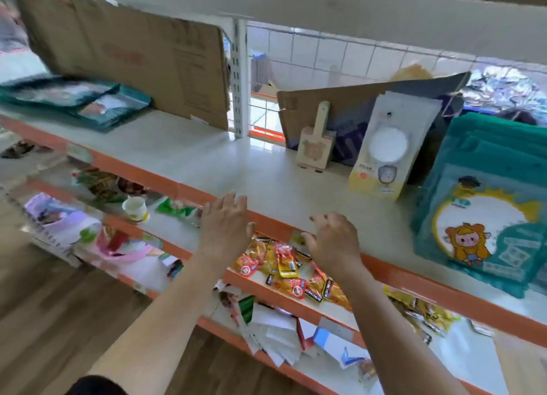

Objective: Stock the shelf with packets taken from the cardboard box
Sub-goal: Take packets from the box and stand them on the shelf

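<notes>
My left hand and my right hand hover empty at the front edge of a white shelf with an orange lip. The left hand's fingers are spread; the right hand's fingers hang loosely curled. Several teal packets with a cartoon figure stand upright on the shelf at the right. More teal packets lie flat at the far left of the shelf. No cardboard box of packets is in view, only flat cardboard sheets.
A brown cardboard sheet leans at the shelf's back left, another at the back right. A wooden paddle and a white carded item lean there. Lower shelves hold orange snack sachets and a paper cup.
</notes>
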`<state>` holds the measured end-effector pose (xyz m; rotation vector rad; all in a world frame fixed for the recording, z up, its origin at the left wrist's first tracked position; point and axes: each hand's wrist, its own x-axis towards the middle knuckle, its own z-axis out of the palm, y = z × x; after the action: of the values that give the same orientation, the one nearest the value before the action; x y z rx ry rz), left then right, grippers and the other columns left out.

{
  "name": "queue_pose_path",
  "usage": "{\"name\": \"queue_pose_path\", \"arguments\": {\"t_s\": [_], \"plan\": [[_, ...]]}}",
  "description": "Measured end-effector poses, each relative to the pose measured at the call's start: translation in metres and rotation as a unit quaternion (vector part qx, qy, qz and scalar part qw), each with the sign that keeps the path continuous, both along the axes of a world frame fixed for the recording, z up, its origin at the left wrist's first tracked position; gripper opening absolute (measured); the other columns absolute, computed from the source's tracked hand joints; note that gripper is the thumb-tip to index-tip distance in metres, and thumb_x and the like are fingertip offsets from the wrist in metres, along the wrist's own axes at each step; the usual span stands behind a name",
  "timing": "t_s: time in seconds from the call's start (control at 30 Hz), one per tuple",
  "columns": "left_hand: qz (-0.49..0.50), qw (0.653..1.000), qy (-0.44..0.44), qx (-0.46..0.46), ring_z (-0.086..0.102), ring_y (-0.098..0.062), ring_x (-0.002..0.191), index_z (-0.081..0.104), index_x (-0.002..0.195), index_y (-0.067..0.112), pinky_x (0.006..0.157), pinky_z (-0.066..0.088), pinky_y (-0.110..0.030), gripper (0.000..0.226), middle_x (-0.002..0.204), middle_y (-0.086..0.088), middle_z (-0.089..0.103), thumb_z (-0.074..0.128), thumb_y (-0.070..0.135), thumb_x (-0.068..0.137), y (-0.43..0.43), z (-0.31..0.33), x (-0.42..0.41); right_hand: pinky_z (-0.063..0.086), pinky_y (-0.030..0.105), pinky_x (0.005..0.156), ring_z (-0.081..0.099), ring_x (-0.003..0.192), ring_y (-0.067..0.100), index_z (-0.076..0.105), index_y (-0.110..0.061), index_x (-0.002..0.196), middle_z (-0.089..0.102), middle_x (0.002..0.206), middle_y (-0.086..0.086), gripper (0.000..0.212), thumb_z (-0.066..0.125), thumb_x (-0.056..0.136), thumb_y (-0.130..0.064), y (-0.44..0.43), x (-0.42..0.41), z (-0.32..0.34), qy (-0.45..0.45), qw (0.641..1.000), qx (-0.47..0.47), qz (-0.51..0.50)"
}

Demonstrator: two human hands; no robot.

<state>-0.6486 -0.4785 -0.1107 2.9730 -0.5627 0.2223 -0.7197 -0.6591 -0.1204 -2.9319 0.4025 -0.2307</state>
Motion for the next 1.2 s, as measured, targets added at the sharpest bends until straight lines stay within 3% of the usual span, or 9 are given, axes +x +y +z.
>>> {"name": "queue_pose_path", "arguments": {"t_s": [0.13, 0.2, 0.27, 0.33, 0.63, 0.97, 1.2], "plan": [[0.037, 0.998, -0.009, -0.053, 0.052, -0.039, 0.117, 0.053, 0.127, 0.004, 0.099, 0.038, -0.050, 0.052, 0.130, -0.021, 0.054, 0.053, 0.035, 0.085, 0.067, 0.000, 0.009, 0.035, 0.036, 0.098, 0.046, 0.118, 0.026, 0.050, -0.020, 0.125, 0.054, 0.124, 0.007, 0.039, 0.048, 0.092, -0.041, 0.061, 0.029, 0.002, 0.014, 0.999, -0.012, 0.025], [0.062, 0.998, 0.003, -0.025, 0.045, -0.037, 0.125, 0.043, 0.136, 0.005, 0.104, 0.034, -0.048, 0.060, 0.140, -0.020, 0.044, 0.037, 0.043, 0.090, 0.102, 0.002, 0.013, 0.035, 0.037, 0.097, 0.046, 0.118, 0.028, 0.050, -0.019, 0.124, 0.054, 0.124, 0.007, 0.038, 0.048, 0.092, -0.041, 0.094, 0.045, 0.006, 0.013, 0.999, -0.014, 0.043], [0.083, 0.996, 0.032, 0.011, 0.030, -0.032, 0.136, 0.023, 0.146, 0.012, 0.110, 0.023, -0.046, 0.061, 0.152, -0.013, 0.026, 0.039, 0.041, 0.095, 0.137, -0.004, 0.021, 0.035, 0.037, 0.097, 0.045, 0.119, 0.029, 0.049, -0.017, 0.125, 0.053, 0.125, 0.009, 0.041, 0.048, 0.092, -0.041, 0.127, 0.060, 0.008, 0.014, 0.998, -0.011, 0.060], [0.112, 0.992, 0.047, 0.028, 0.026, -0.031, 0.137, 0.018, 0.147, 0.015, 0.112, 0.019, -0.047, 0.062, 0.153, -0.010, 0.021, 0.041, 0.041, 0.095, 0.169, -0.009, 0.027, 0.035, 0.037, 0.096, 0.044, 0.119, 0.030, 0.049, -0.016, 0.125, 0.052, 0.126, 0.010, 0.040, 0.048, 0.092, -0.039, 0.156, 0.074, 0.007, 0.015, 0.996, -0.007, 0.084], [0.193, 0.980, 0.052, 0.011, 0.034, -0.027, 0.132, 0.031, 0.140, 0.019, 0.112, 0.023, -0.043, 0.054, 0.142, -0.005, 0.038, 0.044, 0.042, 0.093, 0.262, -0.031, 0.065, 0.036, 0.040, 0.097, 0.043, 0.120, 0.029, 0.049, -0.016, 0.124, 0.052, 0.126, 0.009, 0.037, 0.045, 0.093, -0.035, 0.251, 0.151, 0.004, 0.011, 0.983, 0.007, 0.182], [0.247, 0.966, 0.061, 0.056, 0.049, -0.029, 0.117, 0.045, 0.130, 0.018, 0.096, 0.035, -0.038, 0.040, 0.128, -0.005, 0.051, 0.041, 0.035, 0.094, 0.348, -0.013, 0.176, 0.036, 0.038, 0.093, 0.044, 0.117, 0.029, 0.048, -0.016, 0.125, 0.053, 0.123, 0.008, 0.036, 0.044, 0.092, -0.032, 0.348, 0.290, 0.010, 0.006, 0.964, 0.030, 0.263], [0.282, 0.957, 0.061, 0.027, 0.050, -0.028, 0.116, 0.045, 0.129, 0.018, 0.090, 0.039, -0.035, 0.041, 0.126, -0.005, 0.052, 0.043, 0.038, 0.093, 0.410, -0.003, 0.247, 0.040, 0.039, 0.090, 0.047, 0.114, 0.028, 0.045, -0.015, 0.126, 0.053, 0.123, 0.008, 0.039, 0.044, 0.095, -0.037, 0.415, 0.373, 0.011, 0.015, 0.952, -0.001, 0.305]]}}
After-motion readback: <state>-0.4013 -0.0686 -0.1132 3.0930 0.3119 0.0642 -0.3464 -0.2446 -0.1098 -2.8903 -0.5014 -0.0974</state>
